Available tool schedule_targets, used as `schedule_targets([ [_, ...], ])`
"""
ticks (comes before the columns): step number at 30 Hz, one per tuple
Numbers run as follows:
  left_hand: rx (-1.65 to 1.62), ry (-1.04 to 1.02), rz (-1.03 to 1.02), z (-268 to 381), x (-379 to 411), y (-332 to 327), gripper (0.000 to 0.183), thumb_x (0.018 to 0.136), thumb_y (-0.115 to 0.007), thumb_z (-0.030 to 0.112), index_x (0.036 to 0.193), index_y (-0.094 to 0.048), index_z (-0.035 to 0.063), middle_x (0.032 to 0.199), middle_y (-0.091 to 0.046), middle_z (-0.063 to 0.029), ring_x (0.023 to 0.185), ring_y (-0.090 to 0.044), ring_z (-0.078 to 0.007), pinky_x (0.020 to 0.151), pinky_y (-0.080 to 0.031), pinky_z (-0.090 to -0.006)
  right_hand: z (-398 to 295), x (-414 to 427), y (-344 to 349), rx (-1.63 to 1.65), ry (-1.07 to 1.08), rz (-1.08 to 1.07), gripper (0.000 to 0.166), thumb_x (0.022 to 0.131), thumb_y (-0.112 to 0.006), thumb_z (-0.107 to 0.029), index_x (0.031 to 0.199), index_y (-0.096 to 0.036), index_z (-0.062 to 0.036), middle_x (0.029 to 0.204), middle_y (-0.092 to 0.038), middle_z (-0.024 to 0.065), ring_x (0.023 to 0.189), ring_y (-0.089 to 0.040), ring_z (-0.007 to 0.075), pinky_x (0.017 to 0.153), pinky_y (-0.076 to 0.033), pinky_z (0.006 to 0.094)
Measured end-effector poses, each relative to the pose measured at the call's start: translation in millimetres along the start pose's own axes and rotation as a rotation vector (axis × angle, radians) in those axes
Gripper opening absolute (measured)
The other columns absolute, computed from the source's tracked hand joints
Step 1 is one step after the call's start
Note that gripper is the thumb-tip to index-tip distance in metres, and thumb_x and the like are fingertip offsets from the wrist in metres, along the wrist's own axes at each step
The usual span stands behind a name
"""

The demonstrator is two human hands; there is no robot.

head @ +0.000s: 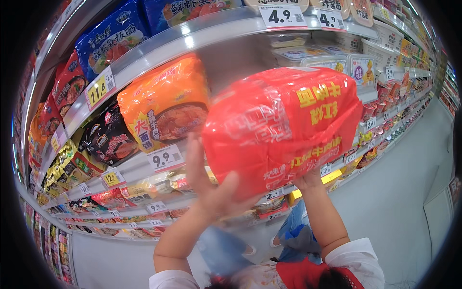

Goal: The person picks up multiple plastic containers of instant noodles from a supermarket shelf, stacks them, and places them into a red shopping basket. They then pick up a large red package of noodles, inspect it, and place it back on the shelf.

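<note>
A large red plastic multipack of instant noodles (281, 126) with yellow and white lettering is held up in front of the shelves, slightly blurred. My left hand (216, 184) is at its lower left side, fingers spread and blurred, the palm towards the pack. My right hand (308, 178) supports the pack from below on the right, its fingers mostly hidden behind it. Left of the pack, an orange noodle multipack (166, 104) stands on the shelf, beside a black noodle pack (110, 135). A gap in the shelf row lies behind the red pack.
The shelf above, with a metal edge (216, 30), holds blue noodle packs (112, 39). Plastic tubs (317, 61) stand at the right. Lower shelves carry more packs and price tags (165, 158). A grey floor (382, 202) runs along the aisle.
</note>
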State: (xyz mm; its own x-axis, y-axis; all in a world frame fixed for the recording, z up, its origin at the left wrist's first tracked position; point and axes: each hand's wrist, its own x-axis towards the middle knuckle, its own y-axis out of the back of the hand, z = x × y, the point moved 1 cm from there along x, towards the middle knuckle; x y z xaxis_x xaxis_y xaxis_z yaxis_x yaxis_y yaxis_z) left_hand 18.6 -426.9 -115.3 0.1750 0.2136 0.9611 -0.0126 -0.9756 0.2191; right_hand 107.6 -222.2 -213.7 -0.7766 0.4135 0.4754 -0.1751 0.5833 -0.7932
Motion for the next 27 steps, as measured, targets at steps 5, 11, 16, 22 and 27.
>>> schedule_targets([
  [5,-0.627,0.307,-0.318,21,-37,32,0.079,0.074,-0.076,0.041,0.135,-0.049,0.0006,0.136,-0.05,-0.0242,0.126,-0.049,-0.0445,0.107,-0.036,-0.0565,15,-30,-1,0.014,-0.083,0.156,0.084,0.083,-0.064,-0.064,0.147,-0.039,-0.0163,0.15,-0.045,0.0062,0.134,-0.047,0.0281,0.109,-0.043,0.0504],
  [11,-0.673,0.313,-0.253,52,-75,20,0.072,0.077,-0.069,0.049,0.13,-0.057,0.0025,0.136,-0.051,-0.0245,0.128,-0.047,-0.047,0.107,-0.034,-0.0577,-4,-74,21,-0.044,-0.065,0.243,0.083,0.083,-0.064,-0.064,0.147,-0.04,-0.0162,0.15,-0.045,0.0062,0.134,-0.047,0.0281,0.109,-0.043,0.0504],
  [16,-0.83,0.542,-0.1,60,-87,16,0.069,0.08,-0.065,0.051,0.129,-0.058,0.0021,0.14,-0.048,-0.0256,0.129,-0.046,-0.0485,0.108,-0.033,-0.0598,3,-90,31,-0.029,-0.081,0.279,0.083,0.083,-0.063,-0.063,0.147,-0.04,-0.0161,0.15,-0.045,0.0062,0.134,-0.047,0.0281,0.109,-0.043,0.0504],
  [22,-0.445,0.222,-0.143,54,-72,16,0.1,0.068,-0.085,0.025,0.147,-0.027,0.0046,0.134,-0.052,-0.0197,0.116,-0.058,-0.0378,0.097,-0.049,-0.0479,2,-100,37,-0.035,-0.07,0.299,0.082,0.084,-0.063,-0.062,0.147,-0.04,-0.0159,0.149,-0.045,0.0062,0.134,-0.047,0.0282,0.109,-0.043,0.0504],
  [27,-0.511,0.613,-0.27,61,-57,19,0.083,0.07,-0.084,0.029,0.134,-0.047,-0.0079,0.125,-0.058,-0.0264,0.114,-0.059,-0.0423,0.095,-0.047,-0.0493,-1,-107,45,-0.029,-0.05,0.296,0.081,0.084,-0.063,-0.062,0.147,-0.04,-0.0158,0.149,-0.046,0.0062,0.134,-0.047,0.0282,0.109,-0.043,0.0504],
])
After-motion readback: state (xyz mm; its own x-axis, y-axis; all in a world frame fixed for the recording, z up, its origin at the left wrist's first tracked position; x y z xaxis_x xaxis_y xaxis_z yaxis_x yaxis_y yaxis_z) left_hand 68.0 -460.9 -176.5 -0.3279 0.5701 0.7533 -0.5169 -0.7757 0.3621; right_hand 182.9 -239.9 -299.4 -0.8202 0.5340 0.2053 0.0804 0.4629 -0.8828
